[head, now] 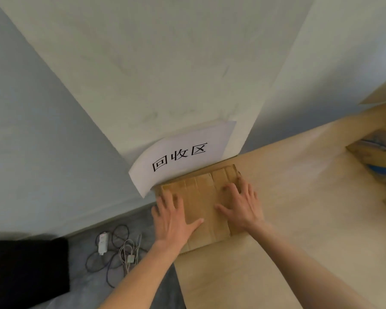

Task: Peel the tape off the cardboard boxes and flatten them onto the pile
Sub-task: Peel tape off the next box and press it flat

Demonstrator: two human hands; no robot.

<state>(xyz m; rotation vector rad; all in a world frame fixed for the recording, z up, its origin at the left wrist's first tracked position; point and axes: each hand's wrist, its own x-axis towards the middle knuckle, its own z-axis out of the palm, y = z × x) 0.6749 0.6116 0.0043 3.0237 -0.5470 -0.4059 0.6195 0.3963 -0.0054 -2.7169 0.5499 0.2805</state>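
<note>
So the flattened box (pixel 201 204) is lying flat at the far left corner of the table (pixel 299 197), jammed right up against the wall (pixel 143 63), just under the paper sign (pixel 181 156) with the three black characters on it. Its left edge runs pretty much along the table's left edge.

Both hands are pressing down on it, palms flat. Left hand (pixel 173 216) sits on the box's left side, fingers straight and spread, pointing toward the wall, thumb stuck out to the right across the cardboard; the outer fingers hang a bit past the box's left edge. Right hand (pixel 241 205) is on the right half, fingers also spread and laid flat, tips reaching toward the far right corner of the box, thumb pointing left. Neither hand is curled around anything, the cardboard is just under the palms and fingers. A strip of bare cardboard shows between the two thumbs.

Over at the table's far right edge there's another box (pixel 376 150), blurry, with something blue on it.

Down on the floor (pixel 87 286) left of the table: a tangle of cables (pixel 118 253) and a white power strip (pixel 103 243).
</note>
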